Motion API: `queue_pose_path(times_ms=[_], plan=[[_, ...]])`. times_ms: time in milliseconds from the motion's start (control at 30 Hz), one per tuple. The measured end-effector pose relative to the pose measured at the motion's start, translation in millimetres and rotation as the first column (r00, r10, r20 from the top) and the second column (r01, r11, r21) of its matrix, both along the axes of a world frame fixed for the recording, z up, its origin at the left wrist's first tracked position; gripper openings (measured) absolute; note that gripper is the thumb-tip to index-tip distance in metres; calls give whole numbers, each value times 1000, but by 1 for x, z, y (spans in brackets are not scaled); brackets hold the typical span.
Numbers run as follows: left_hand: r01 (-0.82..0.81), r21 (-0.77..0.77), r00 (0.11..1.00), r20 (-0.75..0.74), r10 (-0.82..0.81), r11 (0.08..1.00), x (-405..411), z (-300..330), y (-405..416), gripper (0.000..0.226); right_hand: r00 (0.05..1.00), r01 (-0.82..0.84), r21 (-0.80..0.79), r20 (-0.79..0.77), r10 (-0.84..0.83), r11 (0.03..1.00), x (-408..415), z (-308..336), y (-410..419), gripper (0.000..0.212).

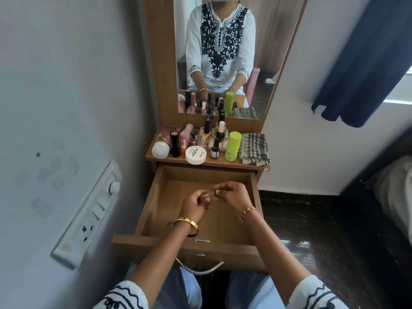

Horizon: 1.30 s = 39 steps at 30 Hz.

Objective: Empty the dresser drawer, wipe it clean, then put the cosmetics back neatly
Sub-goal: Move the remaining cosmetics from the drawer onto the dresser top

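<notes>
Holding one small cosmetic item [208, 197] between them over the emptied drawer [156, 192]: left hand [194, 204], right hand [231, 195], both closed on it; remaining cosmetics [196, 141] parked at twelve o'clock on the bench [223, 162], keeping the drawer clear.

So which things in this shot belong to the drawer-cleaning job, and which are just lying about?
Part of the job:
open drawer, bare inside
cosmetics crowded on the dresser top
checked cloth beside them
small item held between left hand and right hand

Just there:
mirror
wall switchboard
dark curtain
</notes>
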<state>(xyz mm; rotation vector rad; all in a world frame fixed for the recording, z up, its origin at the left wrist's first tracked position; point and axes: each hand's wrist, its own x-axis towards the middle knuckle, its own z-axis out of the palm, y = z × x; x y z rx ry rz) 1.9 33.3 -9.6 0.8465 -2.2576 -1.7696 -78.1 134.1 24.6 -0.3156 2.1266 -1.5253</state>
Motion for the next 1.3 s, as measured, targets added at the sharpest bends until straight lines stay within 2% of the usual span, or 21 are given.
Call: queue_pose_path(times_ms=[67,100,200,333,400,500,567,600,667,767,867,933,1033,1133,1200,1300], plan=[[-57,20,996,-61,58,998,1,0,-2,20,978,-74,156,-181,102,985,-3,6,0,17],[-78,12,992,-97,79,997,1,2,-3,17,963,-113,203,-218,158,973,-5,10,0,17],[-133,1,965,-228,130,991,3,10,-2,17,939,-210,248,-220,266,946,-9,27,-5,19],[-189,-133,922,-365,129,973,-1,24,-4,18,892,-305,357,-217,396,883,-19,55,-12,20],[-213,-182,900,-418,121,960,-6,35,-9,21,890,-328,355,-194,412,875,-24,72,-13,20],[-214,-190,881,-461,106,958,-22,60,-19,27,913,-298,235,-212,348,925,-35,101,-12,17],[-201,-230,890,-449,79,952,-35,72,-26,29,968,-186,14,-171,186,982,-45,115,-11,15],[-188,-254,902,-427,64,949,-42,77,-31,30,992,-84,-124,-104,72,989,-53,121,-11,13],[-164,-307,917,-398,30,938,-52,82,-38,31,994,109,-305,17,-109,946,-74,129,-10,16],[-137,-367,918,-396,-22,920,-59,85,-44,31,965,260,-364,69,-252,895,-110,126,-12,20],[-129,-451,906,-415,-80,883,-67,86,-44,28,923,362,-285,-24,-385,887,-136,115,-16,7],[-124,-520,907,-404,-116,845,-73,86,-42,29,907,377,-170,-133,-400,910,-147,106,-19,14],[-100,-599,917,-365,-159,794,-81,84,-40,32,895,366,10,-279,-349,931,-160,89,-30,26],[-97,-624,915,-363,-178,776,-87,82,-38,35,881,342,153,-396,-259,927,-168,77,-39,6],[-110,-614,915,-370,-161,782,-90,80,-39,33,877,333,209,-427,-220,920,-172,72,-43,14],[-111,-612,916,-368,-158,783,-91,77,-39,31,873,302,254,-462,-159,919,-174,67,-48,12]])
